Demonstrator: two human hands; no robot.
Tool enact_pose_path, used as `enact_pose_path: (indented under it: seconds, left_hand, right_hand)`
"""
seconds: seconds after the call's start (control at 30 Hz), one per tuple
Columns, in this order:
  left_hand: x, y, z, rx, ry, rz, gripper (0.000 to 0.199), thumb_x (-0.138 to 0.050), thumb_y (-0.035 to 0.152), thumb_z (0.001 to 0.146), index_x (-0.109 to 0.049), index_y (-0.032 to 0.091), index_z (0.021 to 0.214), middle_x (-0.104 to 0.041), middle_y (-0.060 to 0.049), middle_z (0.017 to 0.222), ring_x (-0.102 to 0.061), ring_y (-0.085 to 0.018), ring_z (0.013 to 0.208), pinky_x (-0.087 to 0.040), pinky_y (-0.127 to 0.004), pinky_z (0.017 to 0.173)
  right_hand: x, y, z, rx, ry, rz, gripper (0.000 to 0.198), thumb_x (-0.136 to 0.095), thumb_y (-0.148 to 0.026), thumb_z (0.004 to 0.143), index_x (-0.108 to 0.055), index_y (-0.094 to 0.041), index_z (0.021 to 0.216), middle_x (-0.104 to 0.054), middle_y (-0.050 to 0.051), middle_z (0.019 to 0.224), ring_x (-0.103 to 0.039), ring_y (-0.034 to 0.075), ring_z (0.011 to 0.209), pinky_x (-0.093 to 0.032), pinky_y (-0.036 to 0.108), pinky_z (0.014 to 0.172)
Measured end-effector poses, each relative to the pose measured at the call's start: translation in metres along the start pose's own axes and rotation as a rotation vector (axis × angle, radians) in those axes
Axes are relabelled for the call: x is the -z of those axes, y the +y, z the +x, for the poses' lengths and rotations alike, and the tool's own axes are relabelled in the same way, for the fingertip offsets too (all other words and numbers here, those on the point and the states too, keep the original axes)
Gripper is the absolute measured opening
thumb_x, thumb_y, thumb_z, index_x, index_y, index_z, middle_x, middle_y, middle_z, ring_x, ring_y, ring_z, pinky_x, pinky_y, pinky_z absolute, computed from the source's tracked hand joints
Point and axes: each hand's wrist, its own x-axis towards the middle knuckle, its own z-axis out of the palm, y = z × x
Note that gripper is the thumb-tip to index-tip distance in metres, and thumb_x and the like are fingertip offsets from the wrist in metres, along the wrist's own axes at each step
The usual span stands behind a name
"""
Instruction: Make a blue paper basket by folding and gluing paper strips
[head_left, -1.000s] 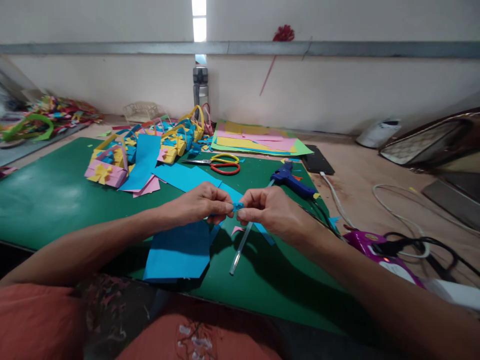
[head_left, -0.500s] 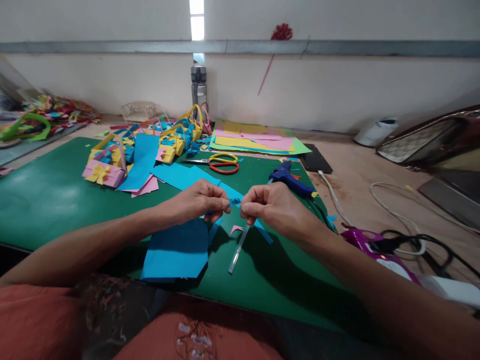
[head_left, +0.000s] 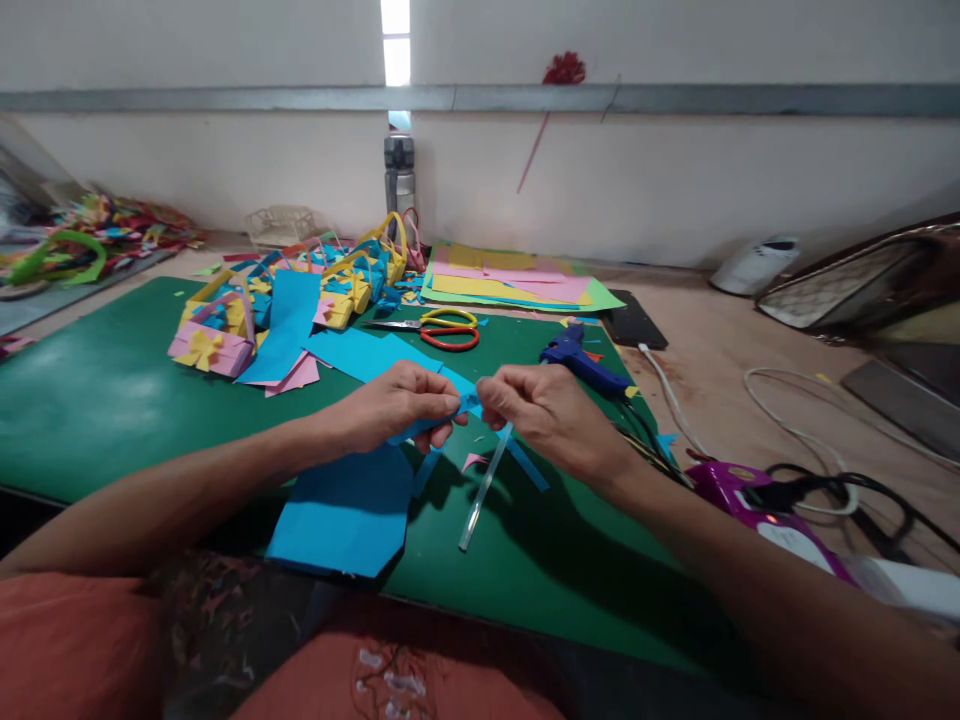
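Note:
My left hand [head_left: 412, 405] is closed in a pinch on a folded piece of blue paper [head_left: 468, 399]. Fingers curled, my right hand [head_left: 536, 405] grips the far end of the same piece, its fingertips hiding that edge. Below the left wrist, a larger blue sheet [head_left: 341, 515] reaches past the table's front edge; whether it joins the held piece is hidden. A clear glue stick [head_left: 484, 495] passes beneath the right hand, in line with the blue glue gun [head_left: 581, 362]. Blue strips [head_left: 526, 465] and a small pink scrap [head_left: 473, 461] lie underneath on the green mat [head_left: 465, 590].
Scissors [head_left: 442, 328] with yellow and red handles lie beyond my hands. Several small paper baskets [head_left: 217, 345] stand at the left, coloured sheets [head_left: 517, 275] at the back. On the right are a phone [head_left: 635, 318], cables and a purple power strip [head_left: 757, 510].
The large blue sheet has shifted left and turned slightly. My right fingers have curled tighter and risen a little, and more blue paper shows beneath the left hand.

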Motion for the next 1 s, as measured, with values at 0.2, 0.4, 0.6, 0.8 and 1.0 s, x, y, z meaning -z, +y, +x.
enact_pose_path:
  seconds: [0.2,0.4,0.6,0.8,1.0]
  left_hand:
    - [-0.003,0.006,-0.002,-0.08,0.024,0.22,0.025,-0.047,0.032,0.083,-0.054,0.013,0.068,-0.047,0.005,0.052,-0.036,-0.005,0.045,-0.028,-0.019,0.046]
    - [0.0,0.002,0.0,-0.15,0.038,0.199,0.033,-0.043,0.037,0.086,-0.052,0.014,0.065,-0.045,0.003,0.059,-0.037,-0.008,0.055,-0.029,-0.02,0.051]
    - [0.002,0.0,0.0,-0.073,0.125,0.165,0.021,-0.058,0.033,0.075,-0.061,0.013,0.083,-0.046,0.004,0.06,-0.036,-0.007,0.054,-0.029,-0.02,0.051]
    - [-0.001,0.003,0.0,-0.077,0.143,0.171,0.016,-0.057,0.029,0.075,-0.057,0.013,0.074,-0.044,0.005,0.059,-0.034,-0.006,0.053,-0.028,-0.019,0.05]
    - [-0.002,0.006,-0.001,-0.099,0.132,0.201,0.016,-0.056,0.029,0.074,-0.055,0.013,0.073,-0.04,0.007,0.057,-0.028,-0.005,0.05,-0.023,-0.02,0.048]
  right_hand:
    - [-0.005,-0.005,-0.002,0.011,-0.015,-0.011,0.017,-0.049,-0.013,0.076,-0.057,-0.017,0.061,-0.06,-0.001,0.059,-0.052,0.01,0.055,-0.036,0.021,0.055]
    - [0.0,-0.004,-0.006,0.088,0.068,-0.123,0.014,-0.05,-0.016,0.078,-0.061,-0.017,0.07,-0.061,0.001,0.062,-0.054,0.012,0.059,-0.037,0.024,0.058]
    - [0.002,-0.002,-0.004,0.042,0.133,-0.1,0.015,-0.048,-0.011,0.074,-0.06,-0.018,0.069,-0.062,0.0,0.064,-0.055,0.012,0.058,-0.039,0.024,0.057]
    - [0.003,-0.005,-0.001,-0.064,0.002,0.13,0.032,-0.047,-0.034,0.083,-0.053,-0.018,0.056,-0.056,-0.001,0.051,-0.051,0.01,0.048,-0.037,0.023,0.051]
    - [-0.004,-0.009,-0.002,-0.104,-0.073,0.136,0.023,-0.05,-0.018,0.076,-0.052,-0.018,0.053,-0.055,-0.003,0.05,-0.048,0.008,0.047,-0.035,0.021,0.049]
